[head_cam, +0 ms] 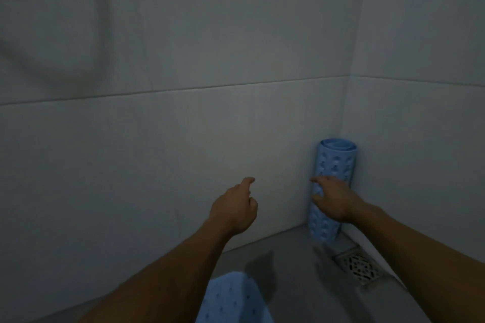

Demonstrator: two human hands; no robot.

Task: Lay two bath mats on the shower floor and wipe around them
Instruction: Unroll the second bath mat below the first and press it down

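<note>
Bath mats in pale blue appear twice in this dim shower stall. Nearest the camera, at the bottom edge of the view, the flat bath mat (231,299) lies on the grey shower floor (296,278); only its far, rounded end shows, dotted with small holes, between the person's two bare forearms. A dark patch, either wet or a shadow, marks the floor just beyond that end. To the right, a square metal drain grate (359,267) with a patterned cover is set into the floor close to the right-hand wall.

Farther out, both arms reach forward. The left hand (236,208) hangs in the air in front of the tiled back wall (170,139), holding nothing, its index finger stretched toward the wall and the other fingers loosely curled. The right hand (333,199) is at the rolled bath mat (332,165), with its fingers spread over the roll's near side and its fingertips pressing against the left edge; whether the grip closes fully round the roll cannot be told.

That rolled mat stands upright on the floor in the far right corner, where the back wall meets the right-hand wall (420,113), just beyond the drain. Its top shows the spiral of the layers. Both walls are covered in large pale tiles with thin grout lines
</note>
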